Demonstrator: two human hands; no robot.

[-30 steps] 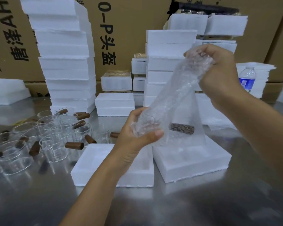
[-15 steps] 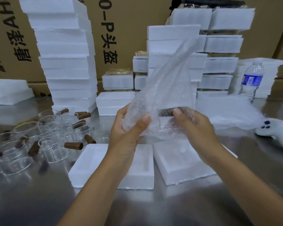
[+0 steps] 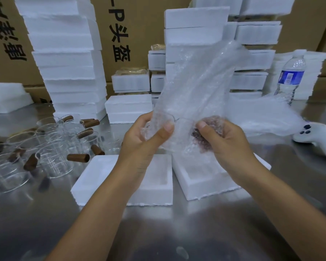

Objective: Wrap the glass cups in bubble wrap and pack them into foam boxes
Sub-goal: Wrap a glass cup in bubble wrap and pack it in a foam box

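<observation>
A glass cup [image 3: 174, 127] with a brown handle lies inside a bubble wrap sheet [image 3: 198, 80], held above the table. My left hand [image 3: 145, 136] grips the wrapped cup body, thumb on top. My right hand [image 3: 222, 140] grips the wrapped brown handle end. The loose end of the sheet stands up and to the right. Below my hands lie two open foam box halves, one at left [image 3: 94, 178] and one at right [image 3: 194, 183]. Several bare glass cups [image 3: 51, 147] with brown handles stand at left on the steel table [image 3: 158, 232].
Tall stacks of foam boxes [image 3: 64, 59] stand behind against cardboard cartons. A pile of bubble wrap sheets [image 3: 262, 113] lies at right, beside a water bottle [image 3: 290, 78] and a white controller [image 3: 316, 138].
My right hand came down from the raised top of the sheet to the handle end beside my left hand. The free end of the wrap now stands loose.
</observation>
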